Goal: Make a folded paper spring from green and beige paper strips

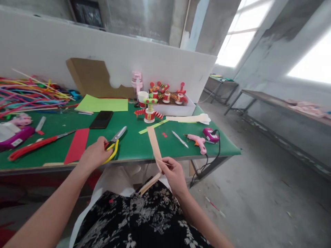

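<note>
My left hand [97, 151] is closed on the handles of yellow-handled scissors [115, 146] at the table's front edge. The blades point away to the right, over the green top. Pinched in my right hand [173, 172] is a long peach paper strip [154, 143]. One end of it rests on the table, and the other hangs bent toward my lap. A thin sliver also sticks out by the right fingers. Beyond the strip stands a paper-cup figure [149, 115] with red folded arms and a green top.
A pink glue gun [198, 142], its cord, and a white pen [180, 139] lie to the right. Further left are a black phone [101, 119], red paper [77, 146], a red-handled tool [33, 148] and colourful pipe cleaners [31, 93]. A white box [178, 109] holds several figures.
</note>
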Demonstrator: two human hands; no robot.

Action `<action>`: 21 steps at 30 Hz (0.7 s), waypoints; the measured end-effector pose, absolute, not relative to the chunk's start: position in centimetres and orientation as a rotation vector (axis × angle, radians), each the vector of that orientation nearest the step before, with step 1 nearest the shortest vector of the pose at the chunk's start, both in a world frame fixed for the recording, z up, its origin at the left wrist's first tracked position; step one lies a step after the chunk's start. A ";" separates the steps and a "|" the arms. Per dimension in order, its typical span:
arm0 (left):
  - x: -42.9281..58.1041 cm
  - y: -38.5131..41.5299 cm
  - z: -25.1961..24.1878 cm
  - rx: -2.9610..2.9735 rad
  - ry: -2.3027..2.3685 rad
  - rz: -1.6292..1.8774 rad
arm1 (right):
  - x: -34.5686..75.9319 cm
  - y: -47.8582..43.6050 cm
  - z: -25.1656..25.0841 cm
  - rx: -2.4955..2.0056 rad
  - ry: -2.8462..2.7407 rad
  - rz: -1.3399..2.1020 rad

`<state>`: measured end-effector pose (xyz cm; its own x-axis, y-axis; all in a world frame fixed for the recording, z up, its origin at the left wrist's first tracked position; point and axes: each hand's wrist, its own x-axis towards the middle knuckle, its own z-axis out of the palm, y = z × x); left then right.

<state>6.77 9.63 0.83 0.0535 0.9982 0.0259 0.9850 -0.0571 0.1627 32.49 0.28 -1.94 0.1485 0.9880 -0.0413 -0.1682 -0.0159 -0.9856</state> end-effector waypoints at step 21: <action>15.1 6.0 3.1 1.531 1.217 0.635 | 32.1 1.5 -1.4 -1.296 -1.177 1.057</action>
<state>15.11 6.03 3.08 0.3463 0.9194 -0.1865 0.3731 0.0474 0.9266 32.12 1.52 -1.35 0.1288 0.9911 0.0351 0.0714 0.0261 -0.9971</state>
